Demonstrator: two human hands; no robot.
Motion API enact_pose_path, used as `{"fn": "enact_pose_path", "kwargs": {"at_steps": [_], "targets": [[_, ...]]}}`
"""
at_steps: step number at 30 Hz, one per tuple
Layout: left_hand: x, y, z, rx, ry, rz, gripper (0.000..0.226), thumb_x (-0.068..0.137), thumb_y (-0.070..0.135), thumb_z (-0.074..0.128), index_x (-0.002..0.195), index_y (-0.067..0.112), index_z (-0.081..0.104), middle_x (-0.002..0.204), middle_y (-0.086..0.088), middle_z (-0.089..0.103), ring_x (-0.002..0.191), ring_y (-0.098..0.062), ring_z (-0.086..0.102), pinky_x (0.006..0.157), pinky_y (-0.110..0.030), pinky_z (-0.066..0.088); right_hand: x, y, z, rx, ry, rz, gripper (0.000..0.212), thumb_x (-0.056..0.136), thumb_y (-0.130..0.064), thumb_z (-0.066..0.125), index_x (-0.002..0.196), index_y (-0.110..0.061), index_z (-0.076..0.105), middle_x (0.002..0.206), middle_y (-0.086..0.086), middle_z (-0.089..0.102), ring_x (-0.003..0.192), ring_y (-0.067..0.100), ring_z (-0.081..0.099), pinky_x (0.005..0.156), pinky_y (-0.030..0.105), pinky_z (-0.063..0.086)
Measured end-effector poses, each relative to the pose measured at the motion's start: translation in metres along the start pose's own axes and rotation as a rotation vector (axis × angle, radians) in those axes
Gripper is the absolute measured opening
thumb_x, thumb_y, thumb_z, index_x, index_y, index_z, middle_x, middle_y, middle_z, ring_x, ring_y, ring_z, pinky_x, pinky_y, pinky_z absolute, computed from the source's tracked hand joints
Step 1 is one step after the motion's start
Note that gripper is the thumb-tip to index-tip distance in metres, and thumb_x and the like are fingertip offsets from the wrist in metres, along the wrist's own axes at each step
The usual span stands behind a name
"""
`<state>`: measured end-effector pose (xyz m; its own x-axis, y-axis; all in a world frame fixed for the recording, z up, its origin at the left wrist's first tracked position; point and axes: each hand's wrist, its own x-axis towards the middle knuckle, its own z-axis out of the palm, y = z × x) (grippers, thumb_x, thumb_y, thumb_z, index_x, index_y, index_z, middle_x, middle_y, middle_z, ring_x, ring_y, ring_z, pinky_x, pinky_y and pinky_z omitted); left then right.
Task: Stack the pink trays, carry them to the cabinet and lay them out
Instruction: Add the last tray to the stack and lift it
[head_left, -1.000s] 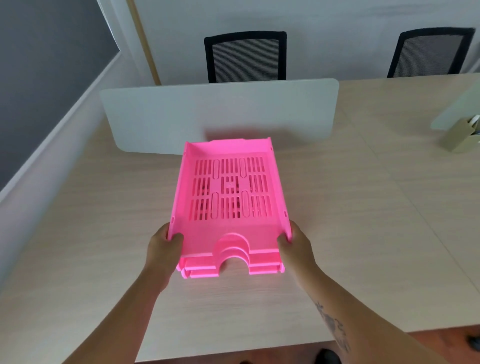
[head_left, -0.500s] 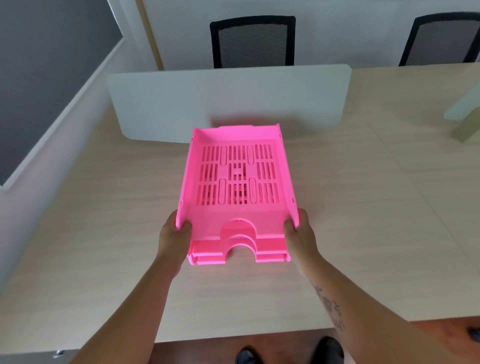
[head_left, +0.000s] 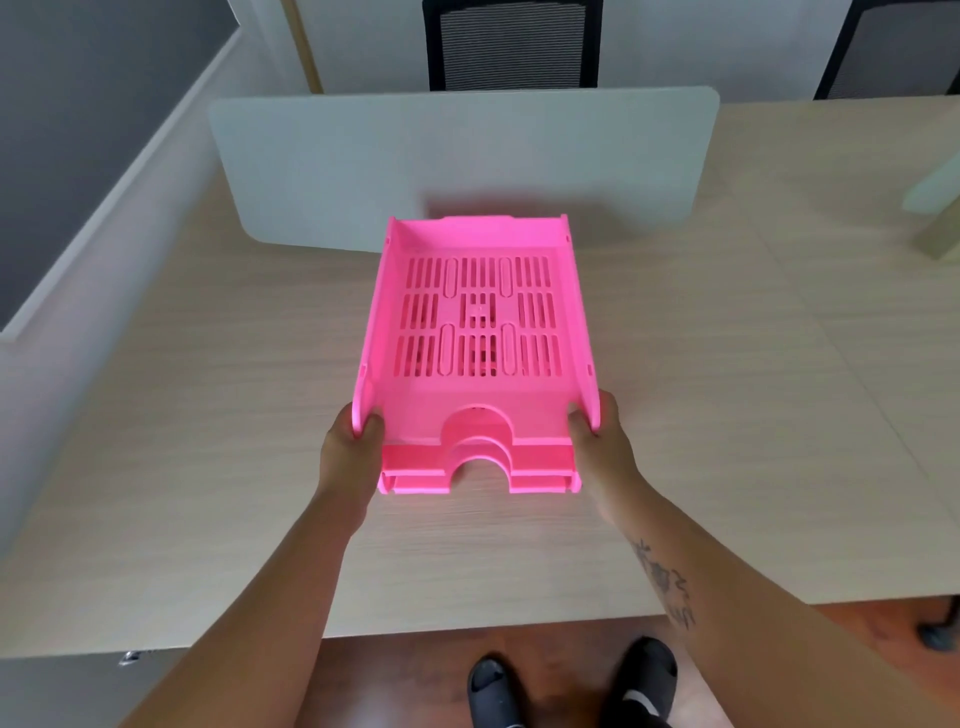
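Observation:
A stack of pink trays (head_left: 478, 322) with slotted bottoms hangs above the wooden table (head_left: 208, 415), near edges stepped one under another. My left hand (head_left: 350, 452) grips the near left corner of the stack, thumb over the top tray's side wall. At the near right corner my right hand (head_left: 602, 441) holds it the same way. Both forearms reach in from the bottom of the view. No cabinet is in sight.
A pale grey divider panel (head_left: 467, 156) stands on the table just behind the stack. Two black mesh chairs (head_left: 511, 44) sit beyond it. A beige box (head_left: 940, 239) is at the right edge. The table's near edge and my black shoes (head_left: 571, 686) show below.
The stack has risen and come slightly toward me, both hands still on its near corners. The view has tilted down, so the table's near edge and my shoes now show.

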<state>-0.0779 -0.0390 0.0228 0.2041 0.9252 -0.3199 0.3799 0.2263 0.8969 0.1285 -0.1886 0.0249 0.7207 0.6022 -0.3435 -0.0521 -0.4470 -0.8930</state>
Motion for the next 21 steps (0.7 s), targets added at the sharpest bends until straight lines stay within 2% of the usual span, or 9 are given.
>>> {"fn": "enact_pose_path", "kwargs": {"at_steps": [3,7,9,12,14,17,19,21], "targets": [[0.003,0.000,0.003,-0.046,-0.014,-0.030,0.028,0.100,0.021,0.044,0.126,0.021,0.054,0.097,-0.003,0.067,0.082,-0.015,0.063,0.061,-0.027,0.050,0.005,0.001,0.002,0.071,-0.001,0.040,0.040,0.103,-0.033,0.044,0.141,-0.025,0.039,0.118,0.005,0.064,0.106,0.030,0.065,0.092,0.050,0.055],[0.003,-0.001,0.002,-0.085,-0.057,-0.044,0.029,0.101,0.024,0.044,0.128,0.020,0.054,0.101,-0.004,0.068,0.087,-0.015,0.063,0.063,-0.026,0.050,0.006,0.002,0.003,0.097,-0.029,0.068,0.039,0.103,-0.034,0.043,0.140,-0.022,0.046,0.116,0.006,0.067,0.104,0.030,0.066,0.082,0.041,0.056],[0.003,-0.003,-0.001,-0.108,-0.089,-0.068,0.028,0.101,0.025,0.046,0.127,0.021,0.055,0.105,-0.006,0.069,0.092,-0.018,0.065,0.071,-0.031,0.054,0.005,0.005,0.001,0.093,-0.033,0.055,0.041,0.103,-0.035,0.043,0.142,-0.024,0.046,0.118,0.006,0.068,0.104,0.029,0.067,0.080,0.040,0.057],[0.000,-0.012,-0.005,-0.146,-0.130,-0.086,0.037,0.099,0.032,0.048,0.133,0.019,0.054,0.113,-0.010,0.071,0.105,-0.027,0.066,0.092,-0.047,0.054,-0.001,0.012,-0.001,0.123,-0.060,0.067,0.045,0.102,-0.040,0.044,0.146,-0.030,0.042,0.121,0.005,0.068,0.107,0.027,0.067,0.087,0.045,0.058],[-0.004,-0.018,-0.005,-0.172,-0.142,-0.085,0.044,0.098,0.037,0.049,0.136,0.015,0.053,0.114,-0.011,0.071,0.107,-0.027,0.066,0.097,-0.048,0.051,-0.006,0.018,0.000,0.132,-0.078,0.072,0.051,0.099,-0.044,0.047,0.148,-0.034,0.038,0.124,0.003,0.068,0.110,0.026,0.066,0.094,0.052,0.055],[-0.005,-0.022,-0.003,-0.220,-0.130,-0.109,0.049,0.095,0.044,0.052,0.136,0.016,0.053,0.113,-0.010,0.073,0.106,-0.027,0.068,0.097,-0.048,0.051,-0.010,0.023,0.002,0.133,-0.090,0.052,0.064,0.090,-0.053,0.053,0.149,-0.039,0.033,0.127,-0.001,0.066,0.114,0.024,0.065,0.098,0.055,0.052],[-0.004,-0.023,-0.001,-0.223,-0.126,-0.116,0.050,0.095,0.047,0.051,0.135,0.018,0.053,0.112,-0.009,0.073,0.105,-0.028,0.069,0.095,-0.048,0.052,-0.008,0.025,0.004,0.146,-0.075,0.043,0.061,0.093,-0.048,0.055,0.149,-0.037,0.035,0.126,0.000,0.067,0.112,0.024,0.066,0.097,0.050,0.054],[-0.001,-0.021,0.002,-0.219,-0.126,-0.120,0.050,0.095,0.049,0.049,0.133,0.017,0.054,0.111,-0.010,0.073,0.103,-0.029,0.069,0.089,-0.046,0.055,-0.004,0.024,0.007,0.158,-0.039,0.026,0.054,0.097,-0.039,0.054,0.148,-0.031,0.039,0.121,0.001,0.068,0.105,0.021,0.067,0.081,0.033,0.057]]}}
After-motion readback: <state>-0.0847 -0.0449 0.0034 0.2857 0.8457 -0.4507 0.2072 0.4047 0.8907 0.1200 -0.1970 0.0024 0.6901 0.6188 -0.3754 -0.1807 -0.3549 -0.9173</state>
